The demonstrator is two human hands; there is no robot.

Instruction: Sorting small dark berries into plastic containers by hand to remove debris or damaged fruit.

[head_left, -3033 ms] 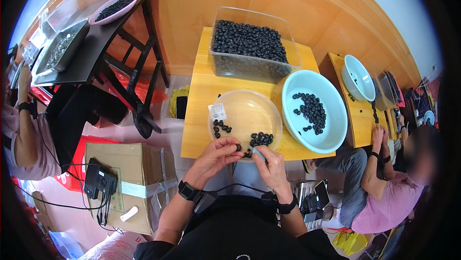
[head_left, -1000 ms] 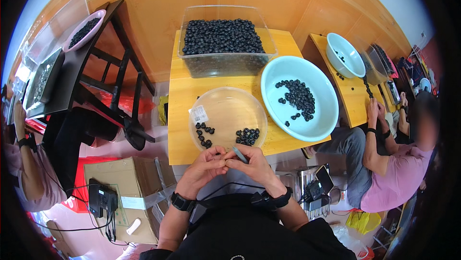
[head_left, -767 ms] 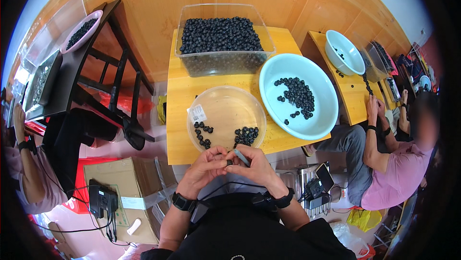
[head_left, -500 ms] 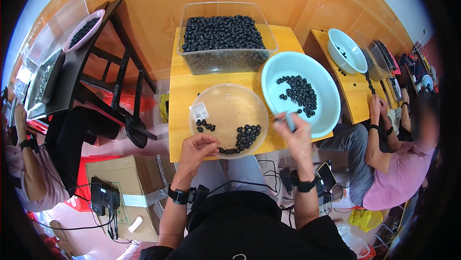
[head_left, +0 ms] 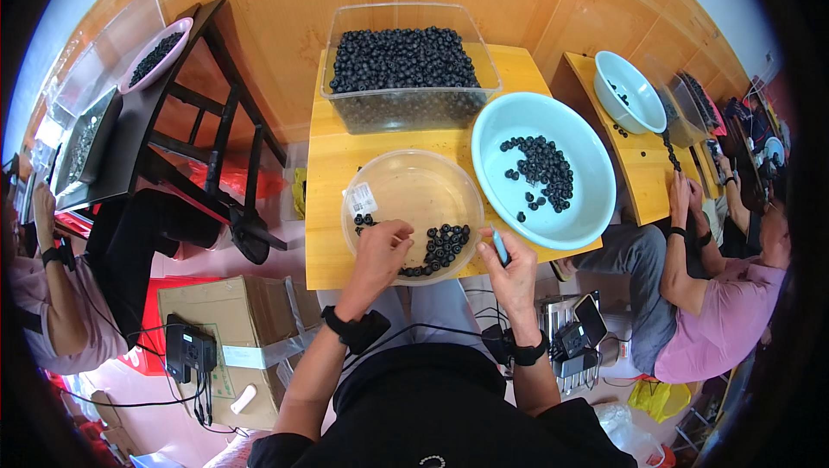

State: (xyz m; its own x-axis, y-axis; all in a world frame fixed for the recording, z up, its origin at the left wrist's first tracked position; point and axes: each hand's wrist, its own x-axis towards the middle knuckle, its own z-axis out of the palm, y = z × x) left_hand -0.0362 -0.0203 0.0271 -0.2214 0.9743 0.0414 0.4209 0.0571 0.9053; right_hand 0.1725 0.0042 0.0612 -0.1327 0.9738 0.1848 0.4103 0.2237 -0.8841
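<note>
My left hand point(head_left: 384, 254) hovers above a shallow round clear tub point(head_left: 414, 155), fingertips pinched together; what lies between them, if anything, is too small to make out. Under and beside it, several black beads point(head_left: 444, 245) gather along the tub's near right side, with a curved row of them by my fingers. A few more sit at the left by a white label. At the tub's right rim, my right hand point(head_left: 515, 280) grips a slim light-blue pen-like tool point(head_left: 500, 246), upright and tilted. Behind it stands a light-blue basin point(head_left: 596, 209) with loose black beads inside.
A rectangular clear bin point(head_left: 410, 110) full of black beads stands at the back of the yellow table point(head_left: 332, 135). To the right, a co-worker in pink point(head_left: 717, 321) handles a bead strand beside another blue basin point(head_left: 617, 71). Another person sits left; a cardboard box point(head_left: 211, 304) stands on the floor.
My left hand has moved right and up over the tub. My right hand has come down and left from the basin to the tub's rim, still holding the blue tool.
</note>
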